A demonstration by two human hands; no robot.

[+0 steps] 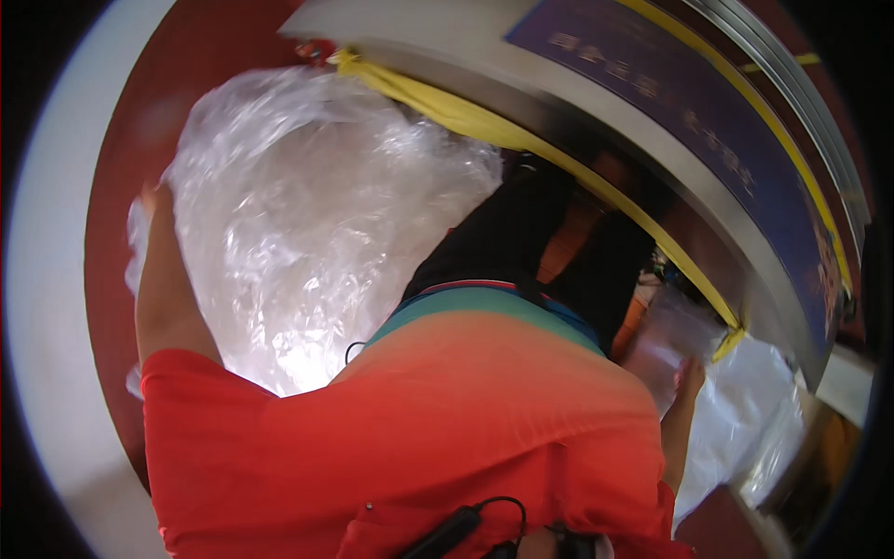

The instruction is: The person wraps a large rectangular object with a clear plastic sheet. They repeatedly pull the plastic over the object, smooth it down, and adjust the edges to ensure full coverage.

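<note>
A large clear plastic bag (307, 214), puffed out and crinkled, fills the space on my left. My left hand (155, 198) grips its outer edge, with some of the film hanging past the wrist; the fingers show only in part. On my right, my right hand (690, 374) is closed on the edge of another clear plastic sheet (750, 401), which hangs in loose folds beside my leg. I cannot tell whether both pieces of plastic belong together.
A metal-edged machine or counter (447, 56) with a dark blue panel (670, 102) stands before my legs. A twisted yellow strip (559, 172) runs along its lower edge, knotted at the right. The floor (116, 242) is dark red, beside a white band (47, 279) at the left.
</note>
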